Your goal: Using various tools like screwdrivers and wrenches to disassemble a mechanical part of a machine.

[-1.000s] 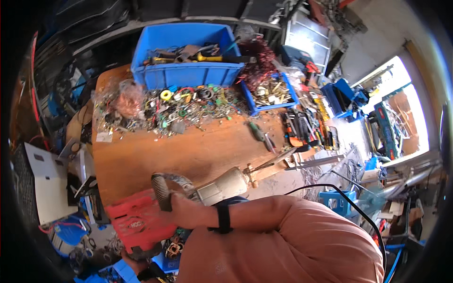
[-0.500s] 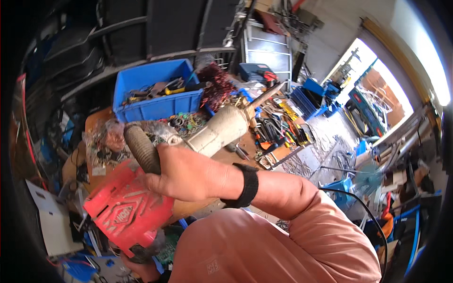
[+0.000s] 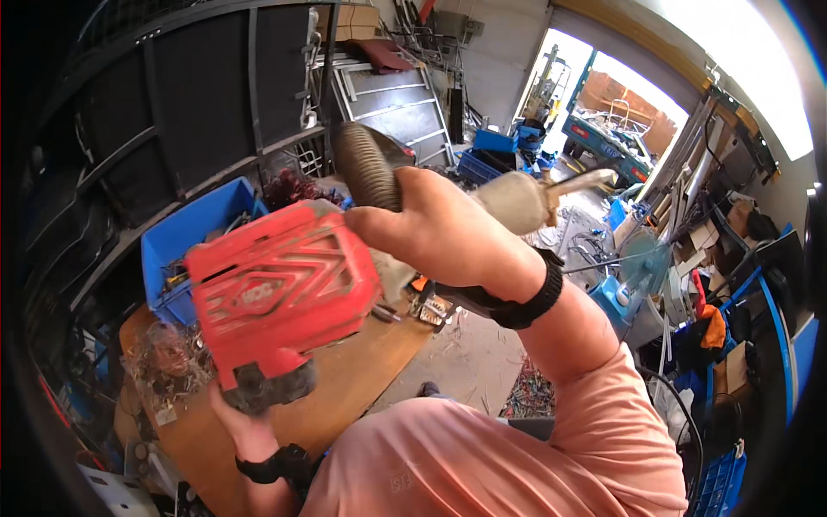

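A demolition hammer with a scuffed red housing (image 3: 284,289) hangs before me above the wooden table. Its pale barrel (image 3: 517,202) and metal chisel bit (image 3: 586,181) point to the far right. My right hand (image 3: 439,224) is closed round the dark ribbed grip (image 3: 369,164); some of its fingers are out of sight. At the near lower end, my left hand (image 3: 239,426) holds the tool by its black part (image 3: 267,388), with most fingers hidden behind it.
The wooden table (image 3: 345,405) lies below, with bagged scrap (image 3: 168,349) on its left. A blue bin (image 3: 168,241) of tools stands behind. On the right are a fan (image 3: 646,263) and leaning boards. A truck (image 3: 607,133) shows through the doorway.
The demolition hammer has risen in my hands and swung rightward, away from the tabletop. My right hand moved up and right, my left hand upward. The view has turned right toward the doorway.
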`<state>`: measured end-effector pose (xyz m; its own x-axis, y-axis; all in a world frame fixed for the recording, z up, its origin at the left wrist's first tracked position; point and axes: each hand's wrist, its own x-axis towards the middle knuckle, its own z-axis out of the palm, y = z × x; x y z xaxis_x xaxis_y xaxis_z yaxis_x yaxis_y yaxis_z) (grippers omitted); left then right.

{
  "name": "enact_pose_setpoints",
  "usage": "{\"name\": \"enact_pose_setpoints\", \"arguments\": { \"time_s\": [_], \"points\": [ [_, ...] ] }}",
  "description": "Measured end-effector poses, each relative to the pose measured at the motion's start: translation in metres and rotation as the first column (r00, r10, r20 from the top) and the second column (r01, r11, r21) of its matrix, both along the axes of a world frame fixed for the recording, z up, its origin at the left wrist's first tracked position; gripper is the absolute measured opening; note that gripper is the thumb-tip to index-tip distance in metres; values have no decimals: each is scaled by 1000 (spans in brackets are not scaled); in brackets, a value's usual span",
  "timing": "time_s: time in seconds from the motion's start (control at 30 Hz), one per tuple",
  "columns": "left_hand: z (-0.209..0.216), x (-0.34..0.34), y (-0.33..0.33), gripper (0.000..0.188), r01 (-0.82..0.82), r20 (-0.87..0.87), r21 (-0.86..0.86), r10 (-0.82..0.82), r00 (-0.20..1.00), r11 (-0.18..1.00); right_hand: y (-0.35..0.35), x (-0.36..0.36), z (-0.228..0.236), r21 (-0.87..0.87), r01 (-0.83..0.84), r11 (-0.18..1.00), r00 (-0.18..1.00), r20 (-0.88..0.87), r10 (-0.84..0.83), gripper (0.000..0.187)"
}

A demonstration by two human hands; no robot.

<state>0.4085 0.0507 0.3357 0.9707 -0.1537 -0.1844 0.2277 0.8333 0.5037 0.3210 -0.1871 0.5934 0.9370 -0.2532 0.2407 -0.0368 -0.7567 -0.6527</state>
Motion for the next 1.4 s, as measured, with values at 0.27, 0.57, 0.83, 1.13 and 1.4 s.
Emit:
{"name": "enact_pose_setpoints", "arguments": {
  "time_s": [0.27,0.57,0.83,1.13,1.4],
  "points": [
    [20,18,-182,35,460,-255,56,-433,865,886,-153,-11,-15,-45,289,956,957,10,-288,41],
    [17,64,-360,43,652,-298,113,-600,742,750,-328,-38,-46,147,398,906,911,55,-409,34],
    [22,91,-452,42,688,-296,416,-627,721,595,-413,-58,-89,332,554,764,802,34,-596,34],
    [38,51,-583,41,752,-466,497,-598,652,432,-567,-100,-147,552,530,644,813,-113,-572,33],
    [13,-2,-657,43,743,-536,438,-517,668,506,-686,-121,-183,493,506,708,858,-199,-474,41]
  ]
}}
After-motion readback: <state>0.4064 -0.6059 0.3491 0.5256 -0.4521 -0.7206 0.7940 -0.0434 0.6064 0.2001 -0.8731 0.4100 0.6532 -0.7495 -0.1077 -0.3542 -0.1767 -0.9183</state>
